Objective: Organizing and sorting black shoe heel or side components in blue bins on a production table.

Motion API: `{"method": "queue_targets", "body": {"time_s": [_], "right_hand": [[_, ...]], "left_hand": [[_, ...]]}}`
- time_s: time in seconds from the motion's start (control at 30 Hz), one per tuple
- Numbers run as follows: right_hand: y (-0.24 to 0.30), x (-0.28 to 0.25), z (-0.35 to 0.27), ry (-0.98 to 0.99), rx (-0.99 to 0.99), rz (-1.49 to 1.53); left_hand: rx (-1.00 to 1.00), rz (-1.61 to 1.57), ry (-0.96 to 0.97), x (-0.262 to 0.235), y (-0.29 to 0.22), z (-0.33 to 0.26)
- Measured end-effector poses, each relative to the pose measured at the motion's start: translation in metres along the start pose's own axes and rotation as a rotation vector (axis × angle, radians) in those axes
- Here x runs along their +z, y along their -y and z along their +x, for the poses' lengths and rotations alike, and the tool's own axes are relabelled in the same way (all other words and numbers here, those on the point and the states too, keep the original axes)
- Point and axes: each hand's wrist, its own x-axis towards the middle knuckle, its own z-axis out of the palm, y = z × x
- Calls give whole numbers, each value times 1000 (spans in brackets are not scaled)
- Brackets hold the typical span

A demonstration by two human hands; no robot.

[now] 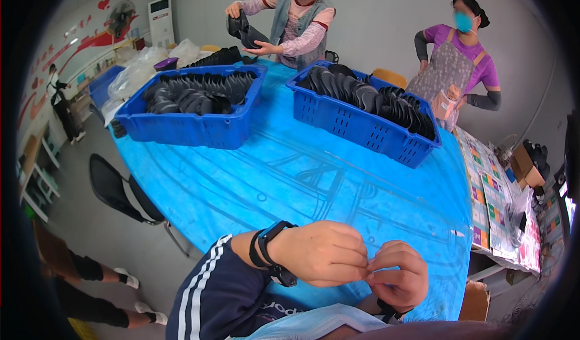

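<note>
Over the near edge of the blue-covered table (290, 177), my left hand (329, 252) is closed, its fingers curled and pinched together. My right hand (399, 273) meets it fingertip to fingertip, also closed in a pinch. Whatever is between the fingertips, if anything, is too small or hidden to make out. A black watch (270, 240) and dark bands circle my left wrist. Farther back on the table stand two blue crates, a left crate (187, 128) and a right crate (356, 134), both filled with rows of black curved pieces (368, 95).
Across the table a masked person (302, 26) holds black curved pieces in both hands. Another masked person (456, 68) stands at the right. A black chair (115, 189) is by the left edge, and a side table (495, 201) with printed sheets borders the right.
</note>
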Motion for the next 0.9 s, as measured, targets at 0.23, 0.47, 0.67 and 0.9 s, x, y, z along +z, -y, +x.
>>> {"method": "queue_targets", "body": {"time_s": [0.23,0.47,0.67,0.9], "right_hand": [[1,-2,0,13,-7,13],[3,2,1,-42,1,26],[3,2,0,-44,-4,30],[-1,5,5,-40,1,6]], "left_hand": [[-2,-7,-5,-1,-2,1],[35,-8,-85,5,0,1],[33,-12,-83,7,0,2],[-11,-41,-9,1,3,-2]]}}
